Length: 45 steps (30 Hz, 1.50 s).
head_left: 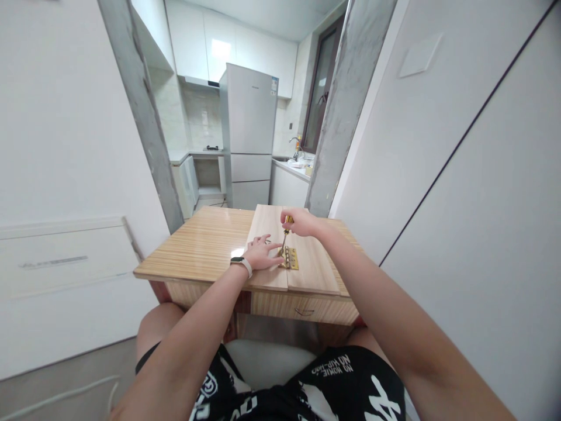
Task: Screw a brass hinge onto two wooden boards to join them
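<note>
My right hand (pixel 302 223) grips a screwdriver (pixel 287 222) with a yellow and dark handle. The shaft points down at a brass-coloured hinge (pixel 294 259), its tip close to the left leaf. This hinge lies across the seam between two pale wooden boards, the left board (pixel 268 219) and the right board (pixel 313 269). Resting on the left board, my left hand (pixel 259 254) has its fingers spread, with thumb and forefinger at the hinge's left side. They partly cover that leaf. Whether a screw sits under the tip is too small to tell.
Both boards lie flat on a striped wooden table (pixel 205 234) with a drawer (pixel 284 307) at its front. White walls flank it on either side. Beyond are a grey refrigerator (pixel 250 111), a sink counter (pixel 291 169) and white cabinets (pixel 249 52).
</note>
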Each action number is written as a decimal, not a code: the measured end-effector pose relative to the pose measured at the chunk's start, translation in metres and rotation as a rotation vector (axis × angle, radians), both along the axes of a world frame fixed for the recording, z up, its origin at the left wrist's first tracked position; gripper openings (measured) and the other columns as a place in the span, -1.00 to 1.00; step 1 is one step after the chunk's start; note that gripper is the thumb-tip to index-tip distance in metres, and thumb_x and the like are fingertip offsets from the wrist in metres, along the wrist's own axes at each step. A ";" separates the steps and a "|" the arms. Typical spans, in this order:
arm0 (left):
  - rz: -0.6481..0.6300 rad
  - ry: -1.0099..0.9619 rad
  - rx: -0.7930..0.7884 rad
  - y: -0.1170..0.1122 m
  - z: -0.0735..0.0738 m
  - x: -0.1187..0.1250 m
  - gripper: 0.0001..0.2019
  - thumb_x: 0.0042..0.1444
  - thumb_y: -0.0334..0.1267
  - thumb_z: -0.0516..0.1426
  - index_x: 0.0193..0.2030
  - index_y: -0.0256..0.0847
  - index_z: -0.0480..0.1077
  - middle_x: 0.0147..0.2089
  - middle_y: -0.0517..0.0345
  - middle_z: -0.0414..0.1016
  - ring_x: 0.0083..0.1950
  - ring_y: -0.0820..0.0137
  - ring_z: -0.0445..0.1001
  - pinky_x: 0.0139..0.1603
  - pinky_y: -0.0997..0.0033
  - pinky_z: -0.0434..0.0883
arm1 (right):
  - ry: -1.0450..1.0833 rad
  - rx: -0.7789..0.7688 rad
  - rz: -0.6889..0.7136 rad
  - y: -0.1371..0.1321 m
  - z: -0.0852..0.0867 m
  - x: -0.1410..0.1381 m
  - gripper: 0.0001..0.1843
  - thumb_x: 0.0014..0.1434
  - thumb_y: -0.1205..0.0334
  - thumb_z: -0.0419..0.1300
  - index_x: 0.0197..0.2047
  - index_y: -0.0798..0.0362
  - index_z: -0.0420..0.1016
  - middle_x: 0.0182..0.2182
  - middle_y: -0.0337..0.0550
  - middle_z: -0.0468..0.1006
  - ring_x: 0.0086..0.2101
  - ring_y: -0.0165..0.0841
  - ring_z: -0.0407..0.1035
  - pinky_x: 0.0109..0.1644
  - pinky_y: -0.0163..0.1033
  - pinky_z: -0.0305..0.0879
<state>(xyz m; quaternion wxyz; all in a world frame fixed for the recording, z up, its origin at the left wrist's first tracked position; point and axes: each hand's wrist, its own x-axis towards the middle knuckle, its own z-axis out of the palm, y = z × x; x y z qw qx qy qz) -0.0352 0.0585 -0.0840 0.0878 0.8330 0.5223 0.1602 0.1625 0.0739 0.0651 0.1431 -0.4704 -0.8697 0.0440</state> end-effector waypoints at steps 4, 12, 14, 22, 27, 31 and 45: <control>-0.004 0.013 0.014 -0.002 -0.003 0.004 -0.24 0.04 0.52 0.07 0.34 0.33 0.36 0.54 0.12 0.06 0.46 -0.14 0.07 0.40 -0.23 0.08 | -0.061 0.096 -0.021 0.002 -0.002 -0.002 -0.87 0.26 0.16 0.32 -0.28 0.02 0.53 -0.30 -0.19 0.64 -0.31 -0.37 0.43 -0.28 -0.32 0.13; 0.002 -0.072 0.068 0.000 -0.012 0.002 -0.28 0.02 0.46 0.16 0.27 0.26 0.44 0.45 0.05 0.23 0.42 -0.12 0.13 0.38 -0.20 0.11 | -0.052 0.091 0.005 0.006 -0.006 -0.004 -0.94 0.19 0.35 0.30 -0.24 0.03 0.51 -0.22 -0.19 0.65 -0.24 -0.36 0.45 -0.23 -0.33 0.17; 0.001 -0.084 0.069 0.000 -0.012 0.002 -0.29 0.01 0.45 0.18 0.26 0.25 0.45 0.43 0.05 0.26 0.42 -0.12 0.14 0.38 -0.20 0.11 | -0.036 0.050 0.019 0.003 -0.003 -0.005 -0.89 0.19 0.39 0.28 -0.20 0.02 0.51 -0.22 -0.21 0.65 -0.24 -0.37 0.46 -0.23 -0.34 0.18; 0.000 -0.083 0.077 0.000 -0.013 0.002 -0.31 0.02 0.45 0.17 0.23 0.25 0.47 0.40 0.06 0.29 0.40 -0.10 0.16 0.39 -0.18 0.10 | -0.101 0.119 -0.048 0.004 -0.005 -0.010 -0.79 0.27 0.07 0.31 -0.30 0.01 0.53 -0.32 -0.17 0.64 -0.31 -0.35 0.46 -0.27 -0.31 0.14; -0.002 -0.086 0.091 0.000 -0.015 0.001 -0.30 0.02 0.46 0.16 0.24 0.24 0.47 0.41 0.06 0.28 0.41 -0.09 0.16 0.38 -0.18 0.11 | -0.095 0.082 -0.004 0.006 -0.003 -0.010 -0.86 0.12 0.35 0.35 -0.22 0.03 0.52 -0.21 -0.17 0.64 -0.23 -0.34 0.45 -0.25 -0.33 0.17; -0.002 -0.086 0.084 -0.001 -0.015 0.001 -0.29 0.01 0.47 0.16 0.24 0.25 0.47 0.42 0.07 0.28 0.41 -0.10 0.16 0.39 -0.18 0.11 | -0.076 0.030 -0.010 0.005 0.001 -0.011 -0.86 0.19 0.32 0.32 -0.16 0.00 0.51 -0.25 -0.22 0.64 -0.27 -0.36 0.45 -0.28 -0.32 0.15; -0.006 -0.085 0.085 0.001 -0.015 0.000 -0.29 0.01 0.47 0.16 0.25 0.25 0.46 0.43 0.07 0.27 0.42 -0.11 0.15 0.40 -0.18 0.10 | -0.070 -0.017 0.013 0.005 0.002 -0.014 -0.82 0.13 0.39 0.33 -0.19 -0.01 0.53 -0.26 -0.25 0.65 -0.31 -0.39 0.49 -0.29 -0.35 0.20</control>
